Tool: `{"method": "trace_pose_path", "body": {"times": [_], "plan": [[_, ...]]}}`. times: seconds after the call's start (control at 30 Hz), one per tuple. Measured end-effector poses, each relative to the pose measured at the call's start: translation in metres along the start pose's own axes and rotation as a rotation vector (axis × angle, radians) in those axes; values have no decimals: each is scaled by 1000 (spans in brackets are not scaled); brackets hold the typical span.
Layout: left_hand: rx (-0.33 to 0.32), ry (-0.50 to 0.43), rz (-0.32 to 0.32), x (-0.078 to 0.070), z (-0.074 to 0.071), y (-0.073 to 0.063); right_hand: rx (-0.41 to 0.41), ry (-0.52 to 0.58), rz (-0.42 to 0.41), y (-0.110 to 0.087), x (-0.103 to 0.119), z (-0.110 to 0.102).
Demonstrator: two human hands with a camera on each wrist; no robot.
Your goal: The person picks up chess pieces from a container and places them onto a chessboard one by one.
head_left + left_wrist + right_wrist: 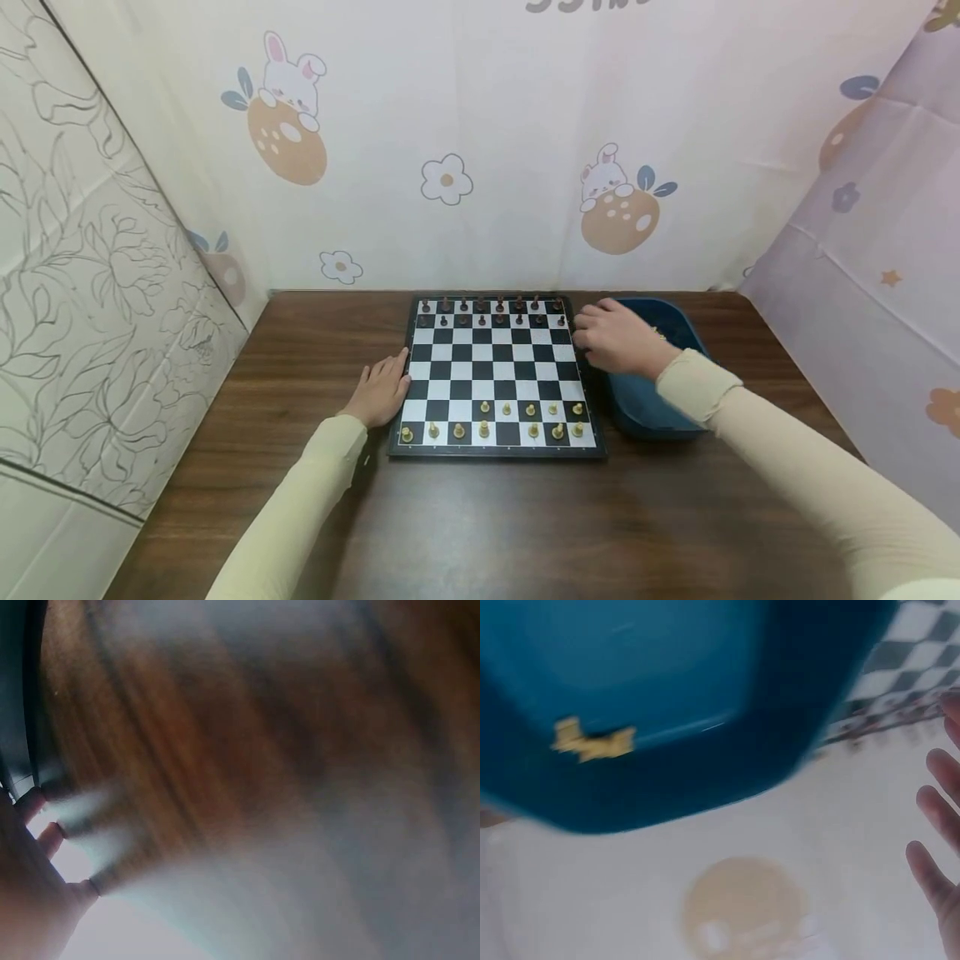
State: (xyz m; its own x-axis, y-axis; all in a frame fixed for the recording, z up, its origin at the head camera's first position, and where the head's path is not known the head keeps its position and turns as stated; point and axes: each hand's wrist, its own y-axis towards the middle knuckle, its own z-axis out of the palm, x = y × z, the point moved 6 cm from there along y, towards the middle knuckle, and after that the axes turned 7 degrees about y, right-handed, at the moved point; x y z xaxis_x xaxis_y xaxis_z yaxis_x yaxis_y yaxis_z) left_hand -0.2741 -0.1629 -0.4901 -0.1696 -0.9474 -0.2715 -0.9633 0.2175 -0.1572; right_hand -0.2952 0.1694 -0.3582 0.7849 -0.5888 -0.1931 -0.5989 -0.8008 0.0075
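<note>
A chessboard [472, 367] lies on the wooden table. My left hand [379, 392] rests flat beside its left edge, the fingertips right at the rim. Loosely bent fingers show on my right hand [622, 337], which is over the left wall of a blue bin [637, 421], close to the board's right edge. In the right wrist view nothing shows in the right fingers. Dark red chess pieces [482, 320] stand in two rows at the far end, gold chess pieces [483, 429] in two rows at the near end. A few gold chess pieces [592, 742] lie inside the bin.
Behind the table [480, 525] hangs a pale curtain [510, 233] printed with rabbits and flowers. A wall with line-drawn flowers [112, 267] borders the left side, and a lilac curtain [862, 275] the right.
</note>
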Motion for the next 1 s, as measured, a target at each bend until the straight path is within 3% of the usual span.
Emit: {"method": "trace_pose_path", "body": {"times": [0.27, 0.47, 0.67, 1.0], "plan": [[-8, 4, -3, 2, -3, -1, -33, 64, 94, -45, -71, 16], [-7, 3, -1, 4, -1, -2, 16, 100, 183, -65, -104, 38], [-9, -12, 1, 3, 0, -1, 60, 83, 220, -74, -115, 58], [-14, -11, 3, 0, 0, 1, 53, -15, 142, -75, -115, 87]]}}
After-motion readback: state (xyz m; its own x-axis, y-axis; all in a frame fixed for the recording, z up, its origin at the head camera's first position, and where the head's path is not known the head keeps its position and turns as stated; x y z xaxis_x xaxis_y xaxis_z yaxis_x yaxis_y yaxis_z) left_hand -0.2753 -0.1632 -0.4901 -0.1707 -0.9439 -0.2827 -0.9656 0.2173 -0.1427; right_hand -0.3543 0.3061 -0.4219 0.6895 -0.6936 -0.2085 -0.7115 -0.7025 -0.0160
